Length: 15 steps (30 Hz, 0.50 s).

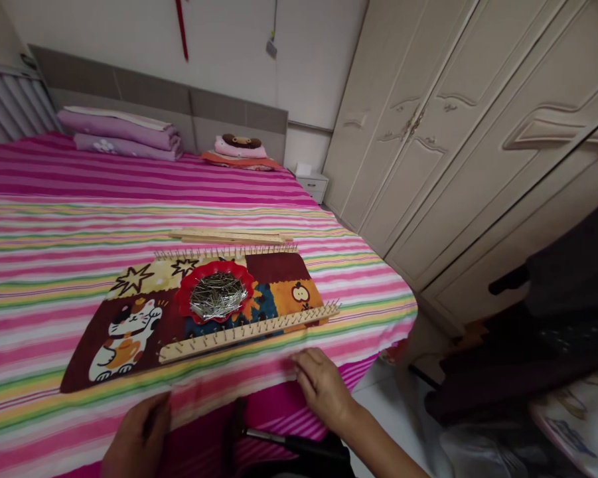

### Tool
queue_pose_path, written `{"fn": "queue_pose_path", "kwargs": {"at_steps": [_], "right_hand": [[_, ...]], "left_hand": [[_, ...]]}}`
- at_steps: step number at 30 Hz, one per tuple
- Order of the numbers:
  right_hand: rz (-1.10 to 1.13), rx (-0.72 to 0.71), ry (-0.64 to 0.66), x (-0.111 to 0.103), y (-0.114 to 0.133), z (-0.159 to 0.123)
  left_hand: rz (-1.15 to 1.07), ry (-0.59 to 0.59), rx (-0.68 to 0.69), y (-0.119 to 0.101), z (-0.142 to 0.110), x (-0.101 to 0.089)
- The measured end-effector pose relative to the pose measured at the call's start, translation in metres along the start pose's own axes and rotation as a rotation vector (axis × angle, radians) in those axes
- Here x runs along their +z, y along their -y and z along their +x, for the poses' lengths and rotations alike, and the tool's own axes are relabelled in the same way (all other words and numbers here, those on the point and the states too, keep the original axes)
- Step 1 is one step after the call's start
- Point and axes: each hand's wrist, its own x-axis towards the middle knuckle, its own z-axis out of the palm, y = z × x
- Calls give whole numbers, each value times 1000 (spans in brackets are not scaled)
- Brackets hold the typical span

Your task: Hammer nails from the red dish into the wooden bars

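Covering much of the bed point(24, 166), a striped cloth point(368, 285) lies beneath a patterned mat point(279, 265) with a cat and an apple printed on it. Two wooden strips studded with upright nails run along the mat's far and near sides, the near strip point(251, 330) lying slantwise; plain wooden sticks point(229, 236) lie beyond the far strip point(224, 252). At the near edge of the cloth, the left hand point(138, 435) and right hand point(326, 392) each have a closed grip on the fabric, well apart. A hammer point(266, 436) lies low between them. On the mat, a red scalloped bowl point(184, 299) holds loose nails point(219, 295).
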Motion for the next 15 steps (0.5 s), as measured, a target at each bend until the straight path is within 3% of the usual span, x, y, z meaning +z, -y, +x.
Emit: {"fn": "queue_pose_path", "kwargs": {"at_steps": [4,7,11,13,15], "right_hand": [[37,-48,-2,5,0,13],[64,-47,35,22,3,3],[117,33,30,40,-6,-24],[160,107,-11,42,-20,-37],[207,187,-55,40,-35,-46]], "left_hand": [[4,-23,168,2,-4,10],[29,-59,277,-12,-3,14],[106,-169,188,-33,12,8],[135,-228,118,-37,26,1],[156,-212,108,-34,43,-6]]}}
